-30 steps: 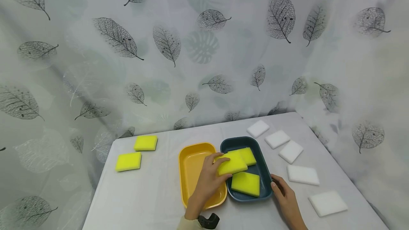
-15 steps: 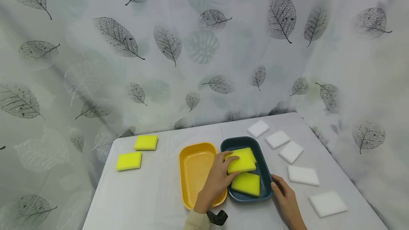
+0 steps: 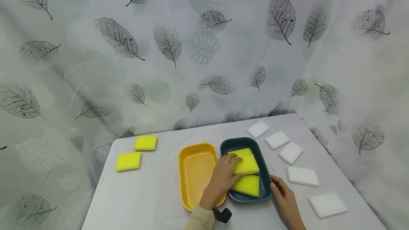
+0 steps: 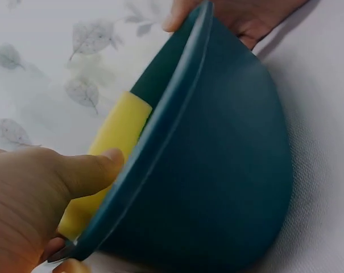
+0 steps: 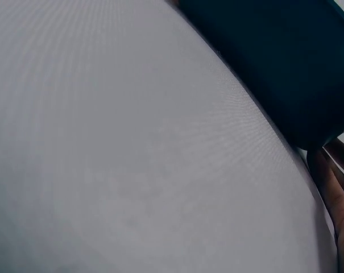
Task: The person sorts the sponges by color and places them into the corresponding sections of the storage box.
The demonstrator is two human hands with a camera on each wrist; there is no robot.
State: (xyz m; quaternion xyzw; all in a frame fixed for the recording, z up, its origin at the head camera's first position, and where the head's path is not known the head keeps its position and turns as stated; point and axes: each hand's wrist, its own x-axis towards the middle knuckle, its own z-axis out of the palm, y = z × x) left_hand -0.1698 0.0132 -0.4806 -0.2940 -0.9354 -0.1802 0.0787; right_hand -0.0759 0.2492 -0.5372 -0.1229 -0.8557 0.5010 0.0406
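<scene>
Inside the dark teal tray [image 3: 266, 185], my left hand [image 3: 220, 176] holds a yellow sponge [image 3: 248, 165] by its left side, thumb nearest me. This sponge overlaps another yellow sponge [image 3: 240, 152] behind it. A third yellow sponge [image 3: 247, 186] lies in front. My right hand [image 3: 285, 201] grips the tray's right rim near the front corner. In the left wrist view, my left thumb presses a yellow sponge [image 4: 121, 126] just inside the tray wall [image 4: 217, 148]. The right wrist view shows the tray's outer wall [image 5: 274, 62] with fingers [image 5: 331, 187] against it.
A yellow-orange tray [image 3: 183, 184] stands left of the teal one, partly behind my left forearm. Two yellow sponges, one at the back [image 3: 145, 143] and one closer [image 3: 128, 161], lie at the table's left. Several white sponges [image 3: 303, 176] lie along the right side.
My left hand has moved right and slightly down with the yellow sponge, from above the teal tray's left edge to over its middle. The right hand has stayed at the rim.
</scene>
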